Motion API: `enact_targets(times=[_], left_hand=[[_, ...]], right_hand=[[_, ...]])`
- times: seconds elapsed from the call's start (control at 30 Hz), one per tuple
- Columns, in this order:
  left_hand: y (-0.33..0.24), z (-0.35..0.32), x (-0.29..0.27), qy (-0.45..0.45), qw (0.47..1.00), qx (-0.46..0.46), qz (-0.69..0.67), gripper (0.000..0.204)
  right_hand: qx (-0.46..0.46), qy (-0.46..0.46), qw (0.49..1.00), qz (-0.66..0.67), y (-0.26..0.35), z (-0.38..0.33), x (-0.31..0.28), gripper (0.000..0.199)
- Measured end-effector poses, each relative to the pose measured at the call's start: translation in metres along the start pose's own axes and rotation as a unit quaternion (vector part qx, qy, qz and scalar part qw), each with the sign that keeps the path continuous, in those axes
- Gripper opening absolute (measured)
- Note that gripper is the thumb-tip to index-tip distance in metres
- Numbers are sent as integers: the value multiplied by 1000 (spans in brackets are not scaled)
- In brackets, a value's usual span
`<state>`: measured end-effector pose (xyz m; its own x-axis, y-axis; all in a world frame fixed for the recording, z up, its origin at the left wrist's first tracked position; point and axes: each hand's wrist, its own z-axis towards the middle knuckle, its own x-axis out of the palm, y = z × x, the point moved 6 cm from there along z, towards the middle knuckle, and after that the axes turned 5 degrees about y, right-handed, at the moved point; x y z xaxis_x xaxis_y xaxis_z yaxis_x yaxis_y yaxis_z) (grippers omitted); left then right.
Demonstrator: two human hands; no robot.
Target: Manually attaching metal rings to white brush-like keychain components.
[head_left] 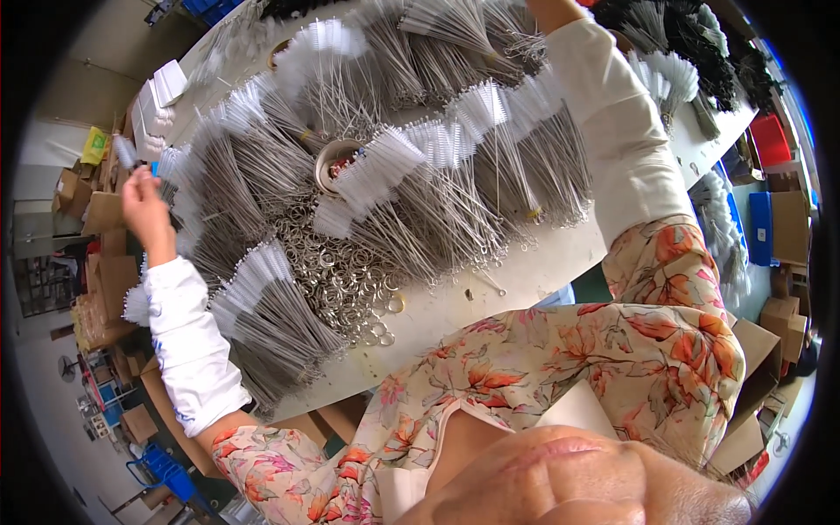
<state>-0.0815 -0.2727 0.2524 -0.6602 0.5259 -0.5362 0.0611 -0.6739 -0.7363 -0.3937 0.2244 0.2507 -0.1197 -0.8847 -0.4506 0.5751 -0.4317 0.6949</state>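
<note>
At the table's left edge my left hand [147, 210] is raised, its fingers closed. A pale, roughly cylindrical piece like a brush head [127, 152] sticks up from the fingertips, with something dark at its base. My right arm, in a white oversleeve [612, 114], stretches across to the far side. Only the base of my right hand [557, 10] shows at the top edge; its fingers are out of the picture. Between my arms lie bundles of wire-stemmed brushes [455, 175] with white bristles. A heap of metal rings [346, 289] lies in front of them.
A round container [328, 166] with small red bits stands among the bundles. The white tabletop [455, 315] shows along the near edge. Black brushes [700, 44] lie at the far right. Cardboard boxes [114, 271] stand left of the table, with a blue stool-like object [166, 472] below.
</note>
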Motion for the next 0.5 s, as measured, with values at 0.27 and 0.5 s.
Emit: enact_targets(times=[0.27, 0.5], left_hand=[[-120, -73, 12, 146, 985, -52, -77, 28], [-137, -169, -14, 189, 957, -155, -160, 30]], right_hand=[[-92, -55, 821, -561, -189, -21, -70, 15], [298, 226, 838, -399, -166, -79, -74, 19]])
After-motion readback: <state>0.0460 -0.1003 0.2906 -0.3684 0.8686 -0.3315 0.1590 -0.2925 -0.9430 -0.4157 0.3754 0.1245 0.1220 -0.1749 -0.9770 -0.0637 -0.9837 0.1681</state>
